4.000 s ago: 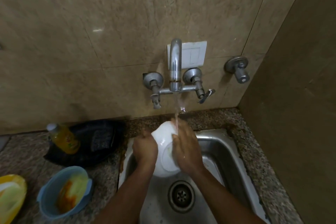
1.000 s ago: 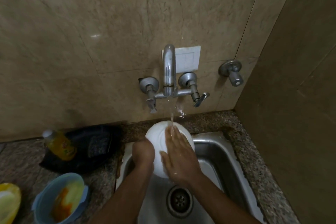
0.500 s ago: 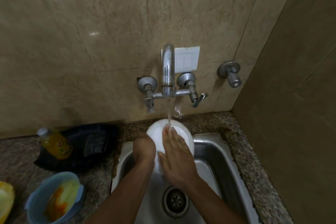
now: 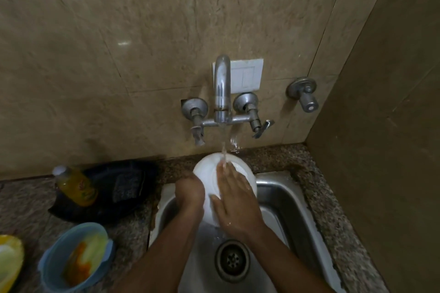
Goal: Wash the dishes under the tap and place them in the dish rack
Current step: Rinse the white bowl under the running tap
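A white bowl [image 4: 209,173] is held tilted over the steel sink [image 4: 281,197], its underside facing the camera, under the tap [image 4: 222,88] stream. The left hand [image 4: 190,191] grips its left rim; the right hand [image 4: 234,202] lies flat across it, fingers straight. The bottle [image 4: 76,185] label on the worktop [image 4: 316,188] is unreadable.

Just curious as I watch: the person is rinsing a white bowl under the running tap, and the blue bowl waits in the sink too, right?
Not quite. The head view shows the blue bowl on the counter left of the sink, not in it. The white bowl is indeed under the running tap.
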`<state>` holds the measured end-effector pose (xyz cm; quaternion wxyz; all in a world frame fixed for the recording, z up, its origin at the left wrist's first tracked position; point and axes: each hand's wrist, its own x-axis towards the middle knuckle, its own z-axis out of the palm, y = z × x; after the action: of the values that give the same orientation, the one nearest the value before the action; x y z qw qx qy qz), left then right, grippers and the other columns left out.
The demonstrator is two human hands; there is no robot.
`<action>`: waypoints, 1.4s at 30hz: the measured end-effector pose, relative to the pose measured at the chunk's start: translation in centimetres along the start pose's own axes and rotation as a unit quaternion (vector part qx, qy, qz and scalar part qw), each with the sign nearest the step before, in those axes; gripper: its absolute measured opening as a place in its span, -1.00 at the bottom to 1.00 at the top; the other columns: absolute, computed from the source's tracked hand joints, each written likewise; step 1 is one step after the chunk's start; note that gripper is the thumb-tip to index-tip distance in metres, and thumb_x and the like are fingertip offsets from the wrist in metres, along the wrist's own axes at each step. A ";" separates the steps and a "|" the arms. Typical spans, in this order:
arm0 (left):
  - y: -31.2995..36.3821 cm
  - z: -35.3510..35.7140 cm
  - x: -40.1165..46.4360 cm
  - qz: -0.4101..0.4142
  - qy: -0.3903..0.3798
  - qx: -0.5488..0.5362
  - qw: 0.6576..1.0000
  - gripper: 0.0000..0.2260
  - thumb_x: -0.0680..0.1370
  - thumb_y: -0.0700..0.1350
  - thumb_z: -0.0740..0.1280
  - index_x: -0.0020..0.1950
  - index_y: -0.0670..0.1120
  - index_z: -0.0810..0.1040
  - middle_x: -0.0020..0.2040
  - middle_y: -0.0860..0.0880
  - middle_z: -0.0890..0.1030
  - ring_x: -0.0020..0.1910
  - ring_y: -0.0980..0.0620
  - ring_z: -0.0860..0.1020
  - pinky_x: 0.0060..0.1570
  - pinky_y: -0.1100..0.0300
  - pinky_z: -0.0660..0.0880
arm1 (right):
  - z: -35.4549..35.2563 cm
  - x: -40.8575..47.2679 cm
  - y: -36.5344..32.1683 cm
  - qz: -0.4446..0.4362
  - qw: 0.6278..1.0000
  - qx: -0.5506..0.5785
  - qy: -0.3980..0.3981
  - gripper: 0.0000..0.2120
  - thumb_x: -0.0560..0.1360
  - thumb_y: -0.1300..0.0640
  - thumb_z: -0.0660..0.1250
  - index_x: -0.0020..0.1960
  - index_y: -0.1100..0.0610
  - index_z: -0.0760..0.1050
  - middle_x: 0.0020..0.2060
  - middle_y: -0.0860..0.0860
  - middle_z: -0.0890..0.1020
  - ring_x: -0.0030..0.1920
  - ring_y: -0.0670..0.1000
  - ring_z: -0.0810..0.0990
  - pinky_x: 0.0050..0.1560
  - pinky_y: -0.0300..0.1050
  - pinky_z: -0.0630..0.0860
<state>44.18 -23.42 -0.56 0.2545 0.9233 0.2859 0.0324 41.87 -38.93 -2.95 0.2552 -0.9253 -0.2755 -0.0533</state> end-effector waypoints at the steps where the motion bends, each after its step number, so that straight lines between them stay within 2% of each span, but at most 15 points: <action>1: -0.3 0.1 -0.1 0.001 0.010 0.004 1.000 -0.64 0.68 -0.20 0.09 0.47 -0.26 0.24 0.44 -0.18 0.37 0.38 -0.07 0.43 0.29 0.16 0.38 | 0.0 -0.2 -0.1 -0.030 0.999 -0.013 -0.015 -0.36 0.65 -0.11 0.02 0.61 0.07 -0.14 0.60 -0.03 -0.12 0.58 -0.07 -0.16 0.55 -0.05 -0.08; 3: -0.1 -0.2 0.1 -0.039 0.008 -0.004 0.999 -0.64 0.68 -0.22 0.07 0.48 -0.26 0.22 0.45 -0.19 0.34 0.41 -0.08 0.39 0.28 0.18 0.40 | -0.6 -1.1 1.3 -0.066 0.997 -0.022 -0.040 -0.39 0.65 -0.10 -0.02 0.62 0.05 -0.13 0.59 -0.03 -0.10 0.58 -0.07 -0.17 0.56 0.00 -0.03; 7: 0.5 -1.0 -0.7 -0.036 -0.014 0.009 0.999 -0.61 0.67 -0.24 0.09 0.49 -0.29 0.17 0.49 -0.22 0.28 0.46 -0.13 0.32 0.31 0.14 0.38 | -0.3 -0.4 2.5 0.053 0.998 -0.029 -0.006 -0.37 0.64 -0.12 -0.06 0.61 0.04 -0.20 0.60 -0.01 -0.18 0.58 0.04 -0.22 0.56 0.09 -0.05; 10: 0.7 -0.6 -1.2 -0.043 -0.066 0.064 0.995 -0.59 0.67 -0.20 0.09 0.51 -0.27 0.16 0.50 -0.22 0.26 0.47 -0.14 0.29 0.34 0.12 0.35 | -0.7 -1.9 2.1 -0.058 0.997 -0.043 -0.018 -0.39 0.65 -0.06 0.02 0.61 -0.01 -0.16 0.60 -0.06 -0.15 0.58 0.10 -0.24 0.53 0.09 -0.11; 13: 0.3 -0.1 -1.2 -0.057 -0.096 0.054 0.992 -0.58 0.69 -0.16 0.07 0.53 -0.25 0.14 0.52 -0.21 0.23 0.50 -0.13 0.25 0.42 0.11 0.26 | -1.4 -3.5 4.8 0.055 0.986 0.157 0.019 -0.45 0.62 -0.12 0.06 0.57 -0.22 -0.01 0.60 -0.12 -0.02 0.58 -0.05 -0.02 0.51 -0.02 0.08; 14: 0.4 0.2 -1.6 -0.088 -0.115 -0.007 0.989 -0.61 0.69 -0.15 0.06 0.51 -0.23 0.20 0.50 -0.21 0.28 0.45 -0.10 0.32 0.37 0.13 0.33 | -1.4 -3.3 5.1 0.168 0.942 0.285 0.062 -0.45 0.59 -0.17 0.10 0.54 -0.23 0.06 0.58 -0.09 0.09 0.56 -0.04 0.09 0.47 -0.01 0.19; 16: 0.9 0.3 -2.0 -0.191 -0.122 -0.207 0.952 -0.65 0.68 -0.12 0.06 0.40 -0.22 0.39 0.37 -0.23 0.47 0.19 -0.06 0.50 0.09 0.16 0.50 | -1.1 -2.6 4.9 0.321 0.784 0.518 0.114 -0.50 0.59 -0.13 0.20 0.49 -0.04 0.29 0.45 0.07 0.41 0.43 0.09 0.39 0.29 -0.02 0.43; 18: 1.5 0.4 -2.2 -0.155 -0.123 -0.257 0.946 -0.64 0.66 -0.07 0.09 0.31 -0.25 0.48 0.24 -0.25 0.56 0.05 -0.11 0.55 0.01 0.07 0.53 | -1.3 -2.4 4.5 0.398 0.647 0.639 0.119 -0.63 0.63 -0.02 0.20 0.33 0.15 0.51 0.17 0.14 0.65 0.21 0.13 0.59 0.15 0.01 0.54; 21: 2.2 -0.3 -2.9 -0.140 -0.096 -0.370 0.913 -0.67 0.66 -0.01 0.17 0.11 -0.23 0.59 0.00 -0.16 0.63 -0.10 -0.05 0.58 -0.14 0.13 0.47 | -2.6 -2.6 3.8 0.417 0.592 0.680 0.117 -0.68 0.63 0.04 0.22 0.22 0.22 0.59 0.08 0.19 0.68 0.08 0.19 0.63 0.20 0.18 0.54; 23: 2.3 -1.4 -3.5 -0.118 -0.115 -0.415 0.895 -0.67 0.64 0.06 0.22 -0.09 -0.14 0.62 -0.18 -0.05 0.63 -0.23 0.06 0.54 -0.26 0.24 0.41 | -2.6 -2.5 3.4 0.418 0.577 0.688 0.135 -0.70 0.63 0.09 0.21 0.19 0.25 0.59 0.07 0.21 0.67 0.04 0.20 0.62 0.18 0.18 0.52; 27: 0.1 -2.6 -3.7 -0.078 -0.133 -0.439 0.885 -0.69 0.61 0.07 0.29 -0.16 -0.09 0.66 -0.19 -0.03 0.68 -0.16 -0.03 0.62 -0.10 0.14 0.50 | -1.7 -1.2 2.7 0.451 0.576 0.668 0.142 -0.71 0.60 0.05 0.26 0.07 0.24 0.64 0.03 0.23 0.69 -0.02 0.19 0.66 0.04 0.09 0.58; 32: -2.1 -4.4 -3.1 -0.069 -0.172 -0.453 0.872 -0.74 0.60 0.01 0.31 0.01 -0.16 0.65 -0.06 -0.13 0.69 -0.07 -0.12 0.65 -0.04 0.04 0.55 | -2.2 1.2 1.6 0.409 0.649 0.634 0.102 -0.67 0.63 0.12 0.21 0.19 0.37 0.54 0.03 0.27 0.63 -0.02 0.22 0.62 -0.05 -0.03 0.59; 35: -3.7 -4.5 -2.4 -0.098 -0.218 -0.532 0.812 -0.68 0.56 -0.01 0.30 0.15 -0.22 0.62 0.06 -0.24 0.68 0.06 -0.24 0.65 0.06 -0.08 0.56 | -2.6 2.8 1.5 0.363 0.695 0.619 0.051 -0.69 0.62 0.19 0.21 0.24 0.38 0.50 0.07 0.29 0.61 -0.01 0.21 0.60 -0.07 -0.05 0.58; 39: -5.1 -3.9 -1.7 -0.176 -0.191 -0.619 0.741 -0.62 0.53 -0.01 0.32 0.18 -0.27 0.59 0.14 -0.26 0.65 0.10 -0.21 0.63 0.02 -0.07 0.55 | -2.7 3.6 2.7 0.326 0.686 0.651 -0.018 -0.68 0.61 0.28 0.14 0.31 0.25 0.52 0.20 0.21 0.62 0.22 0.23 0.59 0.28 0.17 0.48; 42: -4.7 -3.1 -1.8 -0.202 -0.216 -0.629 0.719 -0.68 0.62 -0.03 0.24 0.12 -0.27 0.59 0.09 -0.25 0.67 0.06 -0.20 0.63 0.02 -0.08 0.53 | -2.5 3.2 3.4 0.332 0.679 0.653 -0.049 -0.64 0.59 0.30 0.13 0.33 0.19 0.52 0.18 0.19 0.64 0.21 0.22 0.60 0.25 0.18 0.50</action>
<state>39.65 -19.71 0.02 0.8319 0.4533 0.3165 -0.0480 46.51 -41.09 -1.48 0.7819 -0.5556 0.0726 0.2734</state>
